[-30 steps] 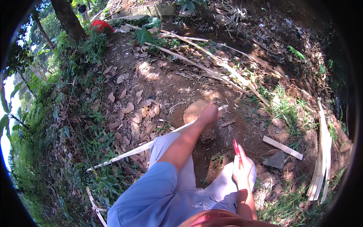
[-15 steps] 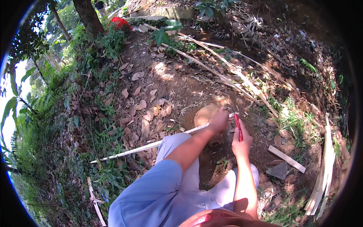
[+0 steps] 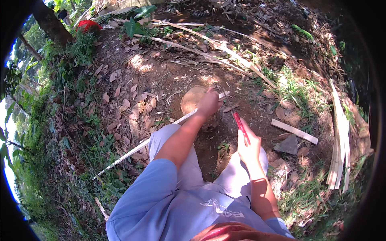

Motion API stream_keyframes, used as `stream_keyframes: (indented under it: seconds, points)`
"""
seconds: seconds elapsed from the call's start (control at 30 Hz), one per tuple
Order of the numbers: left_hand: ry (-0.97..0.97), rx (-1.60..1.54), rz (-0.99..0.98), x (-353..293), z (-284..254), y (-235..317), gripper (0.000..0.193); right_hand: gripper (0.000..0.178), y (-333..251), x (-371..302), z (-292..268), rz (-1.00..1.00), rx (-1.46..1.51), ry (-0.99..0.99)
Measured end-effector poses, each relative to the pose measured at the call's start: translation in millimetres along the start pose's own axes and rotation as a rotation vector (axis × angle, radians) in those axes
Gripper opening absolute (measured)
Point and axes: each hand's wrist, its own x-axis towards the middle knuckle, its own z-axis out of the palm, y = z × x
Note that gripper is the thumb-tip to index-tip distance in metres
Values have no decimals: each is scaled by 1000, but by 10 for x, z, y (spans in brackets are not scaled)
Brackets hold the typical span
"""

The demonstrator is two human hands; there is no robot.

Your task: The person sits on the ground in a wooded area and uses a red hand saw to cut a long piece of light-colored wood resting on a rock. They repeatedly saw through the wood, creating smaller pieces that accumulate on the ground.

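Observation:
My left hand [image 3: 210,103] is closed around a long pale wooden strip [image 3: 130,153] close to its far end. The strip slants down to the left, past my left knee, into the grass. A red-handled knife [image 3: 241,126] is gripped in my right hand [image 3: 249,148], in front of my right knee. Its thin blade points up and away, reaching toward the strip's far end; whether it touches the wood I cannot tell. Beside my left hand is a round, flat-topped tan block of wood [image 3: 191,99], partly hidden by that hand.
A short wooden slat [image 3: 294,131] and a grey stone [image 3: 287,144] lie to my right. Farther right is a bundle of pale split strips [image 3: 338,140]. Long strips [image 3: 225,50] cross the leafy ground ahead. A red object [image 3: 88,26] sits near a tree trunk [image 3: 51,22] at far left.
My right hand has drawn the knife back toward my body, so its blade now shows beyond the handle. My left hand still holds the strip. The whole view has shifted.

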Motion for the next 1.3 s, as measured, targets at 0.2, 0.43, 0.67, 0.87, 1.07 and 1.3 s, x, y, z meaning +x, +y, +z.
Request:
stream_keyframes:
  seconds: [0.2, 0.43, 0.67, 0.87, 1.07, 1.3]
  points:
    - [-73, -79, -85, 146, -19, 27, 27, 44, 365, 665, 461, -97, 50, 114]
    - [-163, -109, -185, 138, -156, -68, 34, 51, 338, -724, -368, 197, -134, -52]
    - [-19, -50, -33, 84, 8, -50, 34, 34, 134, -1114, -714, 121, -85, -5]
    - [-39, 2, 5, 123, 87, -98, 27, 46, 422, 479, 318, 89, -9, 1]
    - [-38, -48, -61, 175, -40, -51, 31, 42, 854, 606, 538, 33, 84, 171]
    - [-132, -74, -148, 161, -17, -159, 45, 46, 458, -259, -431, 130, 23, 246]
